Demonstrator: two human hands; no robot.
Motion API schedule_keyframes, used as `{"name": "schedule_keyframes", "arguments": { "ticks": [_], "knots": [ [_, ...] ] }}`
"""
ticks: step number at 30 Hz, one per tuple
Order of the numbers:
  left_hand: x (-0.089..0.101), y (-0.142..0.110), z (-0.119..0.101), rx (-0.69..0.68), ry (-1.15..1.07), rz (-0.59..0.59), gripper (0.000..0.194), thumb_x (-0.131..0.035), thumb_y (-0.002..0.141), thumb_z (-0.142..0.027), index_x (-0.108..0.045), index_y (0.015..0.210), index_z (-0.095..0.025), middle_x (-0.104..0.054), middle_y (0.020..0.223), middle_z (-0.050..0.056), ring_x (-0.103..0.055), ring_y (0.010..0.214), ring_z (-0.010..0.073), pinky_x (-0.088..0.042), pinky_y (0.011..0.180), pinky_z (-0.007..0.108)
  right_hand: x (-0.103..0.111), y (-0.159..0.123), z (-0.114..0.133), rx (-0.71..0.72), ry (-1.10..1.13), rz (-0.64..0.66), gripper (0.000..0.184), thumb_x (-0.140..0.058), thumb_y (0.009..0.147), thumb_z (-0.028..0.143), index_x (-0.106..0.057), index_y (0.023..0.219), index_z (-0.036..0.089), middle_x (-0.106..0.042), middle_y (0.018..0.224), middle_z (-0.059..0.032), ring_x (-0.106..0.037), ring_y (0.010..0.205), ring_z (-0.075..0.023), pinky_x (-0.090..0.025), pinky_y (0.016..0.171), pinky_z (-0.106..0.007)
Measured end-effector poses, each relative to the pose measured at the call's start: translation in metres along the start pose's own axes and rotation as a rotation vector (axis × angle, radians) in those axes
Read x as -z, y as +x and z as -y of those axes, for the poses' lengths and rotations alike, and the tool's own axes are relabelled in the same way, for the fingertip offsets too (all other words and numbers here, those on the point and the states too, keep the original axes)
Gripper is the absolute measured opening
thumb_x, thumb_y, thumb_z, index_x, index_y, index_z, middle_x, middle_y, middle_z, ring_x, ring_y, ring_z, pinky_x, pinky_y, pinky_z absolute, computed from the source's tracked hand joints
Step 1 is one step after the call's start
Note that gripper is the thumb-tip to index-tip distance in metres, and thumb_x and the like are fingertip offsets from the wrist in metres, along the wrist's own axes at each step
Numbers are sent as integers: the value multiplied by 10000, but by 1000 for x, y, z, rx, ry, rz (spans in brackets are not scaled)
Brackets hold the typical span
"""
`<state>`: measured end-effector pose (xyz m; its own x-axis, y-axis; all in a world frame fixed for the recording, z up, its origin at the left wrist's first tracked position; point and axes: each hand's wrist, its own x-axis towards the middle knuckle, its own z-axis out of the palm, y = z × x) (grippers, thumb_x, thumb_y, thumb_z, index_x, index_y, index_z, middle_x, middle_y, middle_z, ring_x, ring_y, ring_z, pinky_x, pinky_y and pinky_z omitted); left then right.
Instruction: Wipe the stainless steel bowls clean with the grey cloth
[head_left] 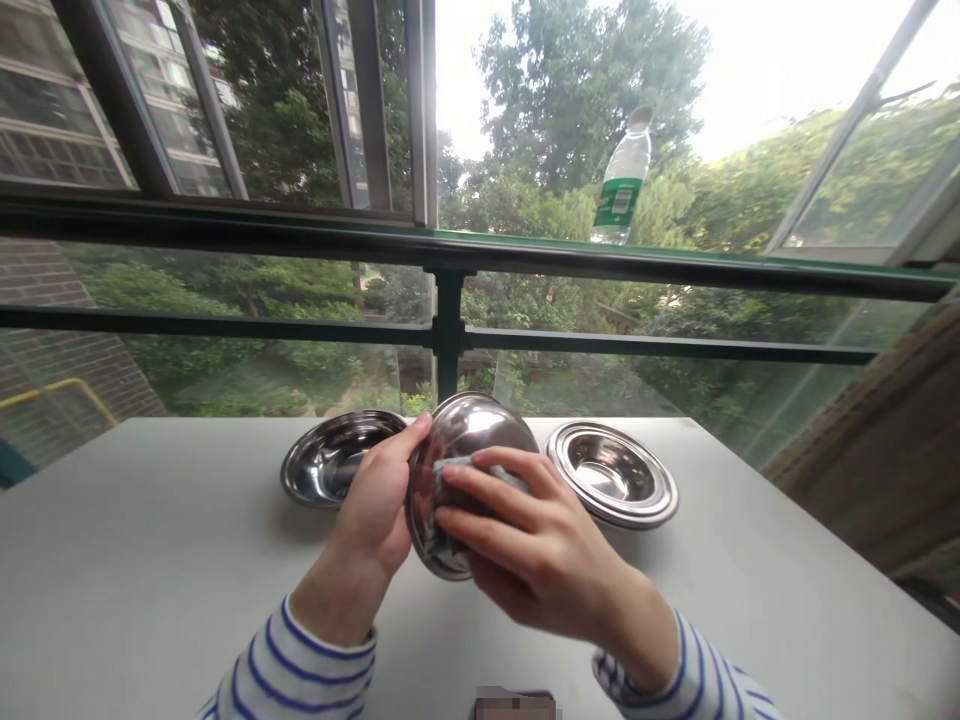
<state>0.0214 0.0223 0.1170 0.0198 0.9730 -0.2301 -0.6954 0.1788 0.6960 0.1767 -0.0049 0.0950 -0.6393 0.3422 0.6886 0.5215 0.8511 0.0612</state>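
Tilted metal bowl [480, 428] that was held at lower centre of the frame, left hand [377, 497] pinched its rim, right hand [536, 535] — fingers bent — pressed a grey cloth [441, 541] against it, shiny bowl [330, 465] lay centre-left, wide-rimmed bowl [611, 475] centre-right.

I watch the left hand [375, 505] hold a tilted metal bowl [480, 430], the right hand [536, 540] press a cloth [444, 497] to it; beyond the left lies a basin [326, 462], beyond the right a wide-rimmed dish [611, 475].
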Motion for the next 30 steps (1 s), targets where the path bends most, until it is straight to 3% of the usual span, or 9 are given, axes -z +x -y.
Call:
{"name": "schedule_keyframes", "arguments": {
  "ticks": [4, 8, 12, 14, 17, 20, 23, 26, 30],
  "knots": [
    [-1, 0, -1, -85, -26, -8, 214, -519, 823, -101, -595, 623, -99, -625, 551, 10, -584, 460, 66, -474, 423, 131, -5, 1, 7, 42, -37, -5, 285, -511, 847, 195, -588, 1121, 207, -526, 1291, -4, -431, 1154, -252, -402, 915, -413],
    [-3, -4, 3, -24, 36, 56, 201, -495, 844, -142, -614, 688, -96, -630, 562, 22, -585, 450, 96, -472, 387, 172, -4, -2, -14, -124, -54, -163, 304, -519, 850, 181, -574, 1149, 180, -541, 1268, -66, -446, 1140, -253, -420, 925, -422],
    [-3, -5, 4, -3, 69, 15, 175, -516, 833, -159, -611, 700, -96, -638, 567, 23, -569, 400, 101, -465, 352, 193, -3, -6, -31, -296, -70, -252, 323, -475, 867, 147, -551, 1180, 166, -566, 1224, -105, -479, 1098, -242, -440, 918, -437],
    [-1, -3, 3, 8, 52, -9, 167, -513, 835, -158, -603, 707, -99, -637, 569, 20, -565, 395, 99, -462, 347, 194, -3, -5, -27, -261, -54, -221, 327, -481, 859, 148, -555, 1176, 172, -563, 1231, -100, -476, 1104, -245, -446, 912, -441],
    [2, 1, 0, -12, -5, -30, 166, -497, 842, -136, -587, 706, -106, -627, 567, 10, -579, 432, 92, -465, 368, 177, -3, -2, -13, -97, -7, -109, 311, -512, 835, 171, -582, 1138, 183, -550, 1258, -66, -457, 1128, -254, -445, 913, -439],
    [3, 2, -2, -47, -1, 3, 175, -494, 841, -124, -592, 697, -101, -626, 567, 11, -584, 458, 82, -474, 406, 158, -3, 1, -7, -11, -2, -58, 299, -522, 829, 184, -594, 1118, 206, -548, 1265, -35, -455, 1133, -254, -445, 914, -428],
    [3, 0, 0, -65, 107, 83, 191, -508, 834, -150, -609, 680, -99, -621, 548, 20, -568, 429, 89, -479, 402, 177, -2, -1, -18, -128, -40, -174, 313, -518, 838, 170, -580, 1144, 196, -559, 1245, -68, -475, 1112, -251, -448, 913, -432],
    [3, -2, 4, -100, 190, 70, 162, -563, 797, -189, -611, 658, -121, -605, 524, 3, -535, 385, 91, -437, 348, 180, -2, -4, -30, -278, -52, -273, 316, -495, 852, 144, -569, 1158, 176, -581, 1203, -101, -494, 1083, -241, -457, 906, -432],
    [5, -1, 7, -173, 230, -3, 121, -634, 736, -240, -619, 676, -135, -591, 523, -21, -514, 385, 76, -374, 328, 153, -7, -4, -21, -182, -38, -189, 313, -506, 841, 141, -578, 1146, 156, -560, 1238, -98, -475, 1104, -251, -457, 903, -433]
  ]
}}
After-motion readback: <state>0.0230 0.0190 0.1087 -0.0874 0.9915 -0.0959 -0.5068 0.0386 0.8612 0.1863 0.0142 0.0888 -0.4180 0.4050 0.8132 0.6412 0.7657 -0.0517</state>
